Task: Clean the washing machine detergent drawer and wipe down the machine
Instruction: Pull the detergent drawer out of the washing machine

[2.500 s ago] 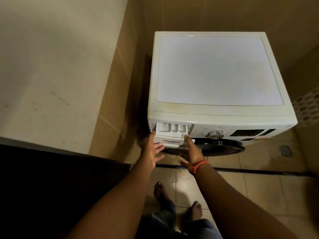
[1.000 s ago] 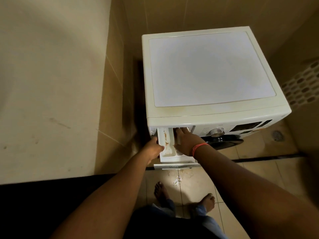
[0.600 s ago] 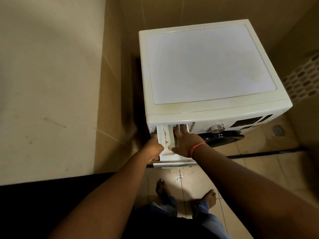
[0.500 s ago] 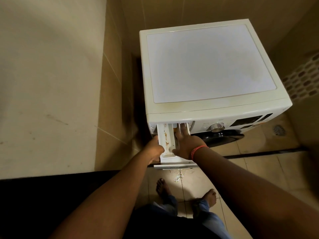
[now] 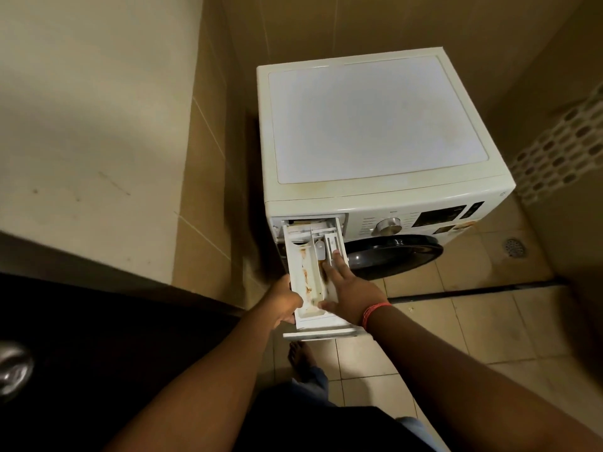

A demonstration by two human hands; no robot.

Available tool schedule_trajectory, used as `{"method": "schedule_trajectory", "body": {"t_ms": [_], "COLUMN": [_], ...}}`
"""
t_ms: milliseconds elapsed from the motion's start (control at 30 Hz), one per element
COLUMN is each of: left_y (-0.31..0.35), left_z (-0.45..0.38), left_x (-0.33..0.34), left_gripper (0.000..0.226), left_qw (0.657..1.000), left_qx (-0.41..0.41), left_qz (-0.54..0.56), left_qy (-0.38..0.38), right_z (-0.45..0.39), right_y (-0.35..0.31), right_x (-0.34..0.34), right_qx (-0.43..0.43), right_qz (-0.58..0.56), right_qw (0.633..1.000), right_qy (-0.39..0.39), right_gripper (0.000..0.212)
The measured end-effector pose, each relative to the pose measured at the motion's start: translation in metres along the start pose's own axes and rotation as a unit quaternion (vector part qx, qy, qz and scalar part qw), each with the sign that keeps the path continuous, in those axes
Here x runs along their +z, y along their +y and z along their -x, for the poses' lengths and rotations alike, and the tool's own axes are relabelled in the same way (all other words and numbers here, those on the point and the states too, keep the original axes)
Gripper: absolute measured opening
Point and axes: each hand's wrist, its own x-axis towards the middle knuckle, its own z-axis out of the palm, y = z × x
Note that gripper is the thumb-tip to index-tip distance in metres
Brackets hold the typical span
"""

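A white front-load washing machine [image 5: 375,125] is parked in the far corner of a tan-tiled room, with its dark round door [image 5: 393,254] facing near-right and a silver dial [image 5: 388,225] plus a dark display [image 5: 440,215] seen on the control panel. A dark countertop [image 5: 81,337] is spread across the near left. The detergent drawer [image 5: 305,272] is pulled way out from the machine's upper left front, and rusty orange gunk can be seen streaked down its long left compartment. The drawer's left wall is gripped by the left hand [image 5: 284,305], fingers curled around the near end. The right hand [image 5: 349,293] is laid flat over the right compartments, fingers stretched out toward the machine, nothing grasped. A red band [image 5: 375,313] is worn on that wrist. A floor drain [image 5: 515,246] is visible far right, and a bare foot [image 5: 300,353] is seen under the drawer.
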Motion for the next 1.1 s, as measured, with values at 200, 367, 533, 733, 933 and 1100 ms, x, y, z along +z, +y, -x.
{"method": "schedule_trajectory", "body": {"t_ms": [200,367,533,733,933,1100], "left_y": [-0.014,-0.013,0.005,0.052,0.118,0.176], "left_z": [0.038,0.077,0.107,0.139,0.158,0.157], "left_x": [0.038,0.091,0.167,0.271,0.369,0.447], "left_gripper": [0.065,0.057,0.055,0.055,0.044,0.028], "left_qw": [0.999,0.999,0.995,0.979,0.939,0.91], "left_qx": [0.009,0.034,0.089,0.157,0.217,0.247], "left_qz": [0.009,0.011,-0.036,-0.119,-0.233,-0.276], "left_qy": [0.031,0.036,0.014,-0.056,-0.133,-0.187], "right_z": [0.061,0.138,0.218,0.305,0.359,0.396], "right_y": [0.023,0.063,0.13,0.205,0.271,0.328], "right_x": [0.015,0.009,0.012,0.005,-0.014,-0.034], "right_qx": [-0.047,0.056,0.149,0.191,0.222,0.238], "right_qz": [-0.082,-0.315,-0.412,-0.547,-0.631,-0.676], "right_qw": [0.993,0.935,0.885,0.772,0.665,0.576], "right_qy": [0.066,0.153,0.158,0.263,0.333,0.393], "right_gripper": [0.088,0.063,0.044,0.023,0.018,0.02]}}
